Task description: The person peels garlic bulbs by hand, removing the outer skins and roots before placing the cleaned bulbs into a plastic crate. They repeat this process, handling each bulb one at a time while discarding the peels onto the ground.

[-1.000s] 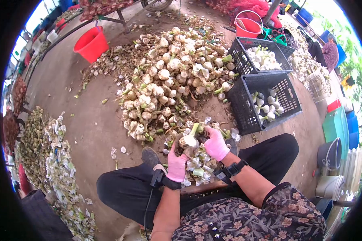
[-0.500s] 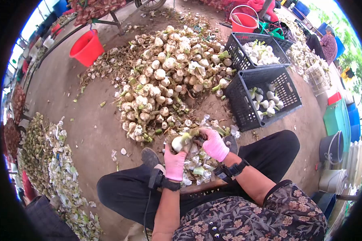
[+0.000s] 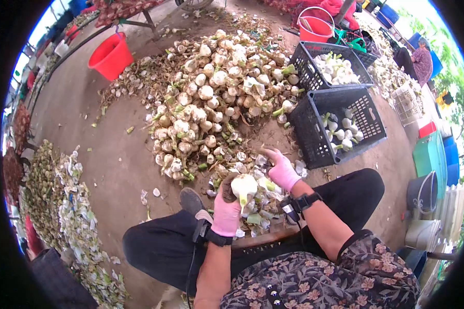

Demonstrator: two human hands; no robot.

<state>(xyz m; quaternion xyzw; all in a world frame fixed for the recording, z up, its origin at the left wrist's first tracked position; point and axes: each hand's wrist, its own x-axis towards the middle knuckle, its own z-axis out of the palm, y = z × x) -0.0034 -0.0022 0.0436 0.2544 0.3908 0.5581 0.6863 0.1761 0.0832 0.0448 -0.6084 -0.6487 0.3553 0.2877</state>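
Note:
A peeled white garlic bulb (image 3: 244, 186) with a short green stem sits in my left hand (image 3: 225, 210), stem pointing down towards me. The pink glove's fingers are dark with dirt and wrap round the bulb's left side. To the right and a little farther off is my right hand (image 3: 282, 171), also in a pink glove, apart from the bulb. Its fingers stretch to the left and look spread, with nothing clear in them. Below both hands lie loose garlic skins (image 3: 260, 208), between my legs. Just beyond is a large heap of unpeeled garlic (image 3: 206, 103).
At right, a black crate (image 3: 314, 131) holds several clean bulbs, with a fuller black crate (image 3: 307, 67) behind it. Red buckets (image 3: 111, 55) stand farther off. More skins (image 3: 82, 221) lie at left. Another person (image 3: 423, 62) sits at far right.
My right hand has moved away from the bulb, up and to the right. In my left hand the bulb has turned, its stem now pointing down, with more white surface showing.

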